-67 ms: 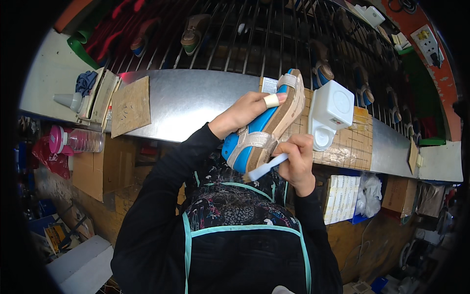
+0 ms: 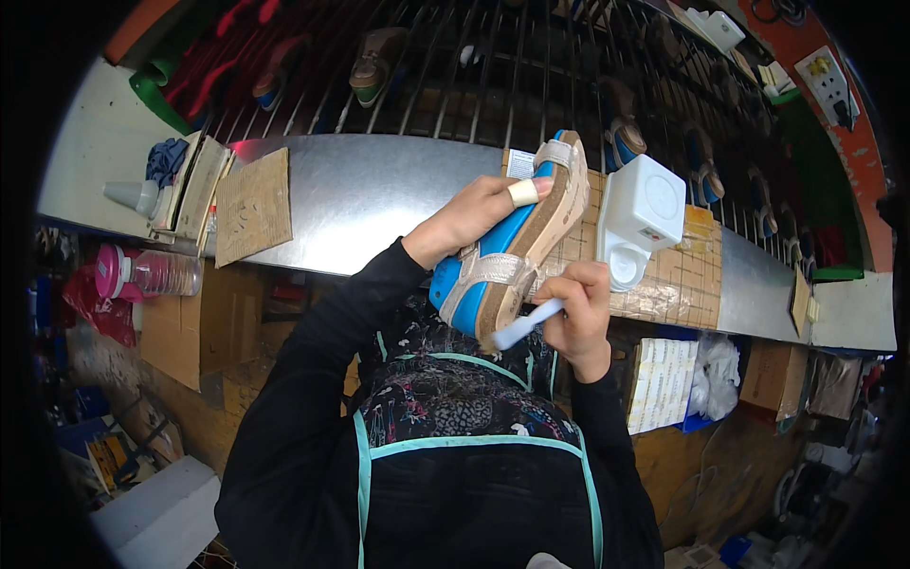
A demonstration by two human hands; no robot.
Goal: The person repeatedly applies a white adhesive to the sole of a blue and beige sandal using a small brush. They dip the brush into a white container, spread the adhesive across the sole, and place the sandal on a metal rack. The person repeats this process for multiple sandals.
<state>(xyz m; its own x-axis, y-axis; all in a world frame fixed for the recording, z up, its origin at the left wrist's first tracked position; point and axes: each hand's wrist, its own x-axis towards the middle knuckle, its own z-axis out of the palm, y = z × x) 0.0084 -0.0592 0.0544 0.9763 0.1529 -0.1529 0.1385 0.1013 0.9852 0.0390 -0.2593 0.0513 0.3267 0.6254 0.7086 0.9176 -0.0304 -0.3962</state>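
A sandal (image 2: pixel 502 269) with pale metallic straps and a brown wedge sole sits on a blue last, held tilted above the bench's near edge. My left hand (image 2: pixel 479 214) is wrapped round its upper side, the thumb, with a pale band on it, pressing near the sole. In my closed right hand (image 2: pixel 578 313) is a small brush (image 2: pixel 523 324) with a white handle. Its bristle end is at the lower end of the sole; whether it touches I cannot tell. Right of the sandal stands a white dispenser (image 2: pixel 645 204) with a small round cup at its front.
Behind the metal bench (image 2: pixel 360 190) runs a rack of metal bars (image 2: pixel 474 85) carrying several other sandals (image 2: pixel 623 142). Cardboard (image 2: pixel 664 294) lies under the dispenser. To the left are a cardboard piece (image 2: pixel 254 207), a grey cone (image 2: pixel 133 196) and a pink-lidded bottle (image 2: pixel 156 272).
My right hand and the brush have shifted slightly right and down along the sandal's lower end. The sandal has turned a little in my left hand.
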